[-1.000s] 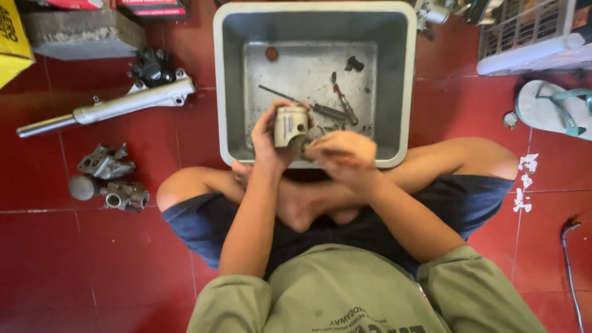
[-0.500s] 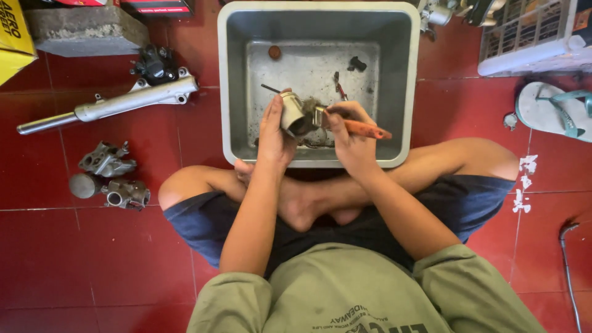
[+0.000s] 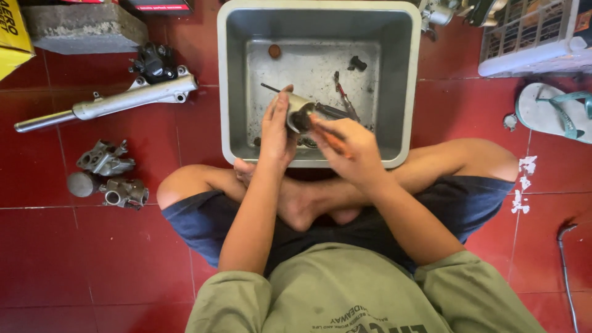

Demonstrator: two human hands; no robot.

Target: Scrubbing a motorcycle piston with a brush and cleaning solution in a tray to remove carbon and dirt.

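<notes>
The piston (image 3: 299, 114), a short grey metal cylinder, sits tipped on its side in your left hand (image 3: 275, 132), over the near half of the grey plastic tub (image 3: 410, 80). Your left fingers are wrapped around its far side, thumb toward you, so the hand is closed on it. Your right hand (image 3: 353, 151) is curled around an orange-handled tool (image 3: 333, 140); its tip meets the open end of the piston, though the exact contact is too small to make out.

You sit cross-legged on the red tiled floor (image 3: 92, 259), the tub just beyond your shins. In the tub's bottom lie a thin dark rod (image 3: 271, 88), a red-handled tool (image 3: 342, 98), a small black part (image 3: 356, 63) and a round brown disc (image 3: 274, 51).

To your left on the floor lie a silver fork leg (image 3: 111, 105) and a cluster of grey metal castings (image 3: 108, 176). To your right lies a pale sandal (image 3: 555, 114).
</notes>
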